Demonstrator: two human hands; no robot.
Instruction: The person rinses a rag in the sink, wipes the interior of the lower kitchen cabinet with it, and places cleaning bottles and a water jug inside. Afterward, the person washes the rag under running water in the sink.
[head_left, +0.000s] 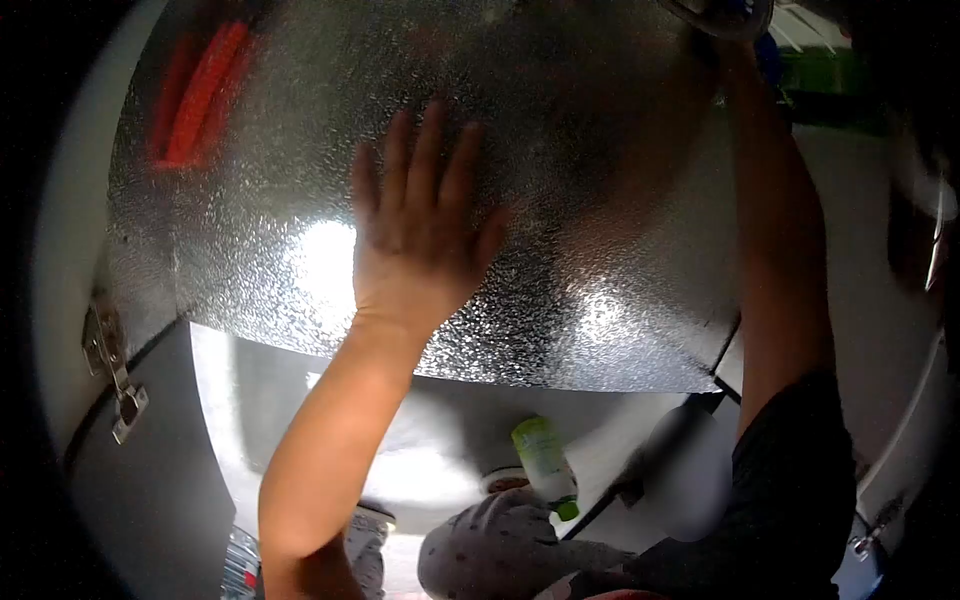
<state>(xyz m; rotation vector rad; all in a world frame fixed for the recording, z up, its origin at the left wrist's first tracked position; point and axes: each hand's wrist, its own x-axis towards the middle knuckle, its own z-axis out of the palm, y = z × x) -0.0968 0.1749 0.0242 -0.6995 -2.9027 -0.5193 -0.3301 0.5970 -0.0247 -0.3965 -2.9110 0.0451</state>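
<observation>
My left hand [420, 225] lies flat on a shiny, textured silver sheet [560, 330], its fingers spread and holding nothing. The sheet covers the surface in front of me, and its near edge runs below my wrist. My right arm reaches up along the right side of the sheet. At the top right, my right hand [738, 45] is dark and mostly hidden, close to a dark rounded object [725, 15]; its fingers do not show clearly.
A red reflection shows at the upper left. Metal hinges [115, 375] and a dark cabinet door [150, 480] are at the left. Below are a green-capped bottle [545, 460], my patterned trousers [485, 545] and plastic bottles [240, 565]. Something green [825, 85] sits upper right.
</observation>
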